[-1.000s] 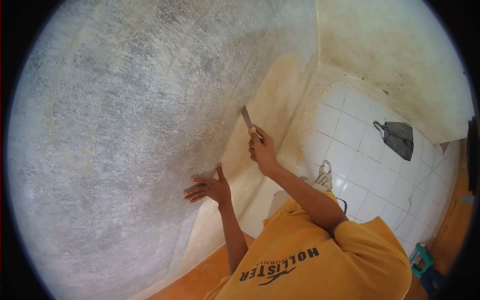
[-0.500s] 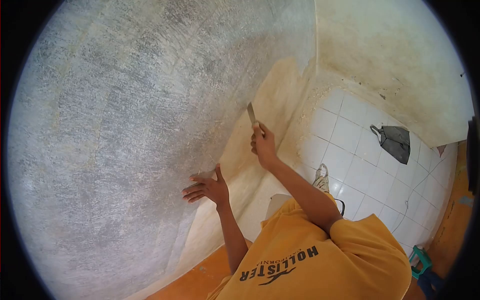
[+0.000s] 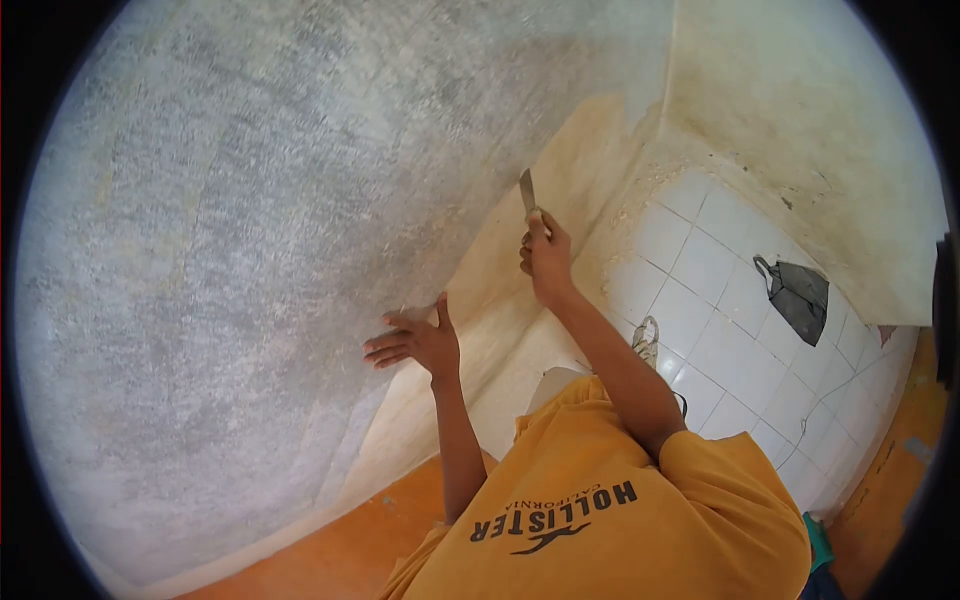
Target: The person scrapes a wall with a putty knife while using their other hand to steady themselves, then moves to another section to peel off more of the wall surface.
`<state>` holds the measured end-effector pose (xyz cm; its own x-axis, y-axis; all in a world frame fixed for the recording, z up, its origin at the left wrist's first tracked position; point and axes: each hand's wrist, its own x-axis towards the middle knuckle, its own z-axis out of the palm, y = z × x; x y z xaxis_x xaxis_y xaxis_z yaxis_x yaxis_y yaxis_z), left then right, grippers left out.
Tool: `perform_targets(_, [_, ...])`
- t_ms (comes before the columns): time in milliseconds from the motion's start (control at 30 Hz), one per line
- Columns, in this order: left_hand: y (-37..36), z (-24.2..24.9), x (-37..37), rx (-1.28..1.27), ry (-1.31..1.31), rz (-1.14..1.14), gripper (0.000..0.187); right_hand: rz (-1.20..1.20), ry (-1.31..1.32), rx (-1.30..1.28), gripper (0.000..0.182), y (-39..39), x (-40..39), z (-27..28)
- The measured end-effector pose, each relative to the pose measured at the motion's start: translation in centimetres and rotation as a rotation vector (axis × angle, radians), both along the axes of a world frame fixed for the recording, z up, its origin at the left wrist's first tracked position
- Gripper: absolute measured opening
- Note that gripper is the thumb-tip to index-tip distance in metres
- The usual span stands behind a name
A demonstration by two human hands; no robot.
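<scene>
My right hand (image 3: pixel 546 260) grips a metal scraper (image 3: pixel 527 190) by its handle, with the blade pointing up against the cream lower band of the wall (image 3: pixel 540 210). My left hand (image 3: pixel 415 342) rests flat on the wall with its fingers spread, at the edge where the scraped grey surface (image 3: pixel 250 250) meets the cream paint. Both arms reach out from a yellow T-shirt (image 3: pixel 610 520) with dark lettering.
A white tiled floor (image 3: pixel 720 280) lies to the right, with a dark grey bag (image 3: pixel 797 295) on it. A shoe (image 3: pixel 648 342) shows near my right arm. Orange floor (image 3: pixel 340 550) runs along the wall's foot. A second stained wall (image 3: pixel 800 110) meets this one at a corner.
My right hand and the scraper have moved up and to the right along the cream band. The left hand has shifted slightly upward on the wall. The view has turned a little.
</scene>
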<state>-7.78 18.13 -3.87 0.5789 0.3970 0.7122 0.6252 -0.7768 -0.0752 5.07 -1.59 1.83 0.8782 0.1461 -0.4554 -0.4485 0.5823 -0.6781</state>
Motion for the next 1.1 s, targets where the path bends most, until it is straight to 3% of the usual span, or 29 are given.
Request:
perform_targets(367, [-0.1,-0.1,-0.2,-0.029,0.01,-0.021,0.139,-0.027,-0.016,-0.095,0.046,1.4,-1.9,0.2])
perform_targets(500, [-0.2,0.3,-0.1,-0.032,0.011,-0.024,0.139,-0.031,-0.005,-0.041,0.045,0.6,0.1,-0.6])
perform_targets(633, [-0.4,0.0,0.1,0.026,0.007,-0.004,0.139,-0.027,-0.035,-0.151,0.041,1.4,-1.0,-1.4])
perform_targets(767, [-0.1,0.1,-0.1,0.053,0.016,-0.002,0.139,-0.037,-0.021,-0.069,0.048,0.1,0.7,-1.7])
perform_targets(900, [-0.2,-0.2,0.4,0.018,-0.002,0.002,0.139,0.014,-0.018,-0.167,0.036,1.0,-1.3,-0.4])
perform_targets(1033, [0.0,0.1,0.0,0.003,0.014,-0.004,0.14,-0.04,-0.044,-0.088,0.044,-1.0,2.6,-2.4])
perform_targets(1100, [-0.5,0.1,0.0,-0.021,0.007,-0.003,0.139,-0.009,-0.043,-0.147,0.045,-0.1,0.5,-1.2])
